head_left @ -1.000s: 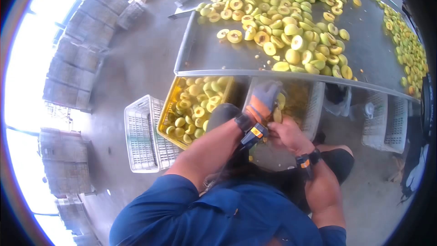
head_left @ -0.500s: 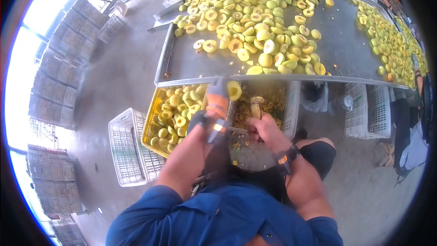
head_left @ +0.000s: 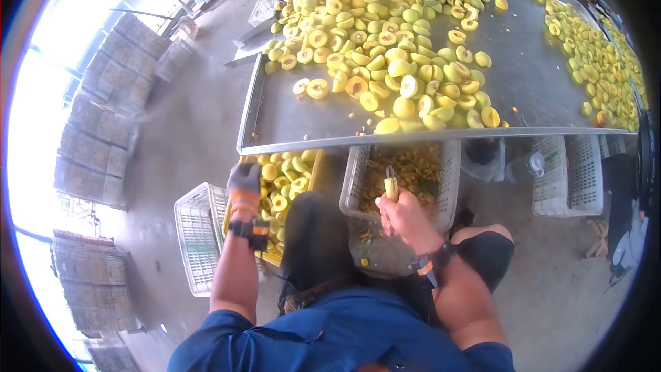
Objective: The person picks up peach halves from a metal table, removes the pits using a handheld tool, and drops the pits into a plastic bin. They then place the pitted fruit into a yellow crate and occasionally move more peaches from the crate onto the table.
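Observation:
My left hand (head_left: 244,180), in a grey glove with an orange cuff, is over the left side of a yellow crate (head_left: 313,172) filled with peach halves (head_left: 281,182). Its fingers point away from me and are too indistinct to show whether they are closed; no fruit shows in it. My bare right hand (head_left: 407,219) is wrapped round the wooden handle of a pitting tool (head_left: 391,184), metal loop pointing up and away. Beneath that hand, a white crate (head_left: 351,182) contains pits and scraps (head_left: 413,169).
A metal table (head_left: 303,120) ahead bears a large heap of halved peaches (head_left: 375,48) and another pile (head_left: 599,62) at right. White crates (head_left: 193,224) (head_left: 582,179) stand on the floor at both sides. Stacked crates (head_left: 103,138) line the left.
My left hand has moved left from the middle to the yellow crate, and the peach half beside it no longer shows there. My right hand keeps the tool, slightly lower and further right.

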{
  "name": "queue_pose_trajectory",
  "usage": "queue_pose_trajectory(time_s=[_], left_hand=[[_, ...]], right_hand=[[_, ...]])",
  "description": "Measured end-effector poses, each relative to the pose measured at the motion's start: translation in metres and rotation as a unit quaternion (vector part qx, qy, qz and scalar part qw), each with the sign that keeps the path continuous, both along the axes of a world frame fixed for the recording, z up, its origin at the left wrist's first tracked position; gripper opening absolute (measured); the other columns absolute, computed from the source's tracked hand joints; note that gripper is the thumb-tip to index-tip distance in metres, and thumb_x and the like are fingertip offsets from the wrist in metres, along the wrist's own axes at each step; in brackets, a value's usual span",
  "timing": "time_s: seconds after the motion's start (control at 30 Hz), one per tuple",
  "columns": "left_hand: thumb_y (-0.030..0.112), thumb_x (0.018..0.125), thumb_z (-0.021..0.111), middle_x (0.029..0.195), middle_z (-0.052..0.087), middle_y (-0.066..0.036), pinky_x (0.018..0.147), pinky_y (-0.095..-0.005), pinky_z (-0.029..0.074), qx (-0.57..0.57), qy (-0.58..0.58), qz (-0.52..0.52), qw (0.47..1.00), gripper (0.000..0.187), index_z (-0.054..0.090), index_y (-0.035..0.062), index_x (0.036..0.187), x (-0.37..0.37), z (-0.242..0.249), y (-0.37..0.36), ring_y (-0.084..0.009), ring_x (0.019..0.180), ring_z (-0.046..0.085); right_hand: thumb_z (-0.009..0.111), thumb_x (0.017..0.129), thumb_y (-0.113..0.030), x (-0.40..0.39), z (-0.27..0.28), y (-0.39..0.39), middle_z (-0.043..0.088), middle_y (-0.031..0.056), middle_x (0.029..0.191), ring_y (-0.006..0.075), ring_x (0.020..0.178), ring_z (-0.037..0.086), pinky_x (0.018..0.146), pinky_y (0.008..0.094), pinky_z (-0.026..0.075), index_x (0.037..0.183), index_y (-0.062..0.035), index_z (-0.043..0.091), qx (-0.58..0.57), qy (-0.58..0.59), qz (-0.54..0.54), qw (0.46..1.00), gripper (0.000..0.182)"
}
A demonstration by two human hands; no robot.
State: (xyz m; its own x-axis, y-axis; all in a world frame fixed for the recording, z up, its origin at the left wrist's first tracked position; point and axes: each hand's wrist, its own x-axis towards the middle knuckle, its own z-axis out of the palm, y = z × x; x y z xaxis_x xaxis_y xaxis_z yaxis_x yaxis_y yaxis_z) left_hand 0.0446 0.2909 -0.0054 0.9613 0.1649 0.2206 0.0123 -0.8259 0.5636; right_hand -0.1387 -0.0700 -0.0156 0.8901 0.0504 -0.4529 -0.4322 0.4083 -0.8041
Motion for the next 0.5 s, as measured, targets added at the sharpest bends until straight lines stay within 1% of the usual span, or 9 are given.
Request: queue_pose_trajectory(time_s=[0.03,0.07,0.1,0.17,0.2,0.23,0.27,0.37,0.5], left_hand=[[0.019,0.097,0.076,0.106,0.082,-0.012,0.090,-0.0338,0.057,-0.042,-0.016,-0.016,0.999,0.026,0.079,0.0003,0.115,0.012,0.015,-0.031,-0.0221,0.097,0.076],[0.017,0.096,0.077,0.111,0.081,-0.014,0.093,-0.0328,0.058,-0.081,-0.080,-0.072,0.991,0.028,0.079,0.0025,0.119,0.040,-0.007,-0.040,-0.0232,0.100,0.077],[0.016,0.095,0.079,0.115,0.080,-0.014,0.096,-0.0329,0.058,-0.029,-0.084,-0.093,0.992,0.031,0.078,0.0024,0.122,0.056,0.000,-0.069,-0.0223,0.102,0.077],[0.018,0.092,0.083,0.113,0.079,-0.015,0.092,-0.0344,0.059,0.026,-0.063,-0.166,0.984,0.034,0.079,0.0043,0.122,0.087,0.009,-0.127,-0.0225,0.102,0.077],[0.022,0.091,0.083,0.114,0.079,-0.016,0.091,-0.0356,0.060,0.016,-0.018,-0.198,0.980,0.035,0.079,0.0047,0.121,0.096,0.020,-0.160,-0.0252,0.100,0.078],[0.024,0.091,0.082,0.117,0.077,-0.018,0.093,-0.0377,0.059,-0.023,-0.013,-0.234,0.972,0.037,0.079,0.0040,0.121,0.109,0.006,-0.184,-0.0298,0.103,0.076],[0.025,0.089,0.082,0.118,0.076,-0.019,0.097,-0.0420,0.058,0.024,-0.024,-0.296,0.954,0.043,0.077,0.0065,0.127,0.113,0.009,-0.209,-0.0352,0.107,0.074],[0.028,0.086,0.083,0.114,0.076,-0.020,0.098,-0.0457,0.057,0.140,-0.026,-0.378,0.915,0.048,0.075,0.0091,0.129,0.112,-0.008,-0.264,-0.0407,0.109,0.072],[0.031,0.084,0.084,0.111,0.076,-0.019,0.095,-0.0477,0.056,0.117,0.056,-0.374,0.918,0.044,0.074,0.0099,0.121,0.102,-0.002,-0.277,-0.0410,0.108,0.071]], right_hand=[[0.063,0.103,-0.016,0.002,0.000,0.001,0.054,0.0034,0.060,0.0140,0.045,0.052,0.043,0.0333,0.042,0.091,-0.0046,0.055,0.005,-0.002,-0.006,1.000,0.019],[0.064,0.103,-0.016,0.003,0.000,0.003,0.055,0.0037,0.060,0.0139,0.044,0.052,0.043,0.0332,0.042,0.091,-0.0035,0.055,0.010,-0.004,-0.013,1.000,0.019],[0.064,0.103,-0.015,0.004,-0.002,0.004,0.056,0.0040,0.060,0.0139,0.043,0.052,0.042,0.0332,0.042,0.092,-0.0025,0.056,0.014,-0.006,-0.021,1.000,0.019],[0.065,0.103,-0.015,0.006,-0.007,0.003,0.057,0.0037,0.061,0.0134,0.044,0.053,0.043,0.0325,0.043,0.095,-0.0024,0.057,0.006,0.001,-0.024,1.000,0.017],[0.065,0.102,-0.015,0.007,-0.008,0.003,0.057,0.0036,0.061,0.0133,0.045,0.053,0.043,0.0323,0.043,0.095,-0.0026,0.057,-0.004,0.003,-0.023,1.000,0.016],[0.066,0.102,-0.015,0.008,-0.007,0.003,0.057,0.0035,0.061,0.0132,0.045,0.054,0.043,0.0322,0.043,0.096,-0.0027,0.058,-0.012,0.006,-0.022,1.000,0.016],[0.067,0.101,-0.014,0.009,-0.005,0.003,0.058,0.0029,0.065,0.0129,0.047,0.055,0.044,0.0323,0.044,0.098,-0.0033,0.059,-0.024,0.015,-0.025,0.999,0.014],[0.067,0.101,-0.014,0.015,0.004,0.000,0.060,0.0028,0.071,0.0124,0.050,0.056,0.045,0.0327,0.044,0.101,-0.0034,0.061,-0.016,0.037,-0.031,0.999,0.012],[0.068,0.099,-0.014,0.017,0.008,0.000,0.060,0.0022,0.073,0.0123,0.052,0.056,0.046,0.0325,0.044,0.105,-0.0023,0.062,-0.048,0.017,-0.038,0.998,0.014]])
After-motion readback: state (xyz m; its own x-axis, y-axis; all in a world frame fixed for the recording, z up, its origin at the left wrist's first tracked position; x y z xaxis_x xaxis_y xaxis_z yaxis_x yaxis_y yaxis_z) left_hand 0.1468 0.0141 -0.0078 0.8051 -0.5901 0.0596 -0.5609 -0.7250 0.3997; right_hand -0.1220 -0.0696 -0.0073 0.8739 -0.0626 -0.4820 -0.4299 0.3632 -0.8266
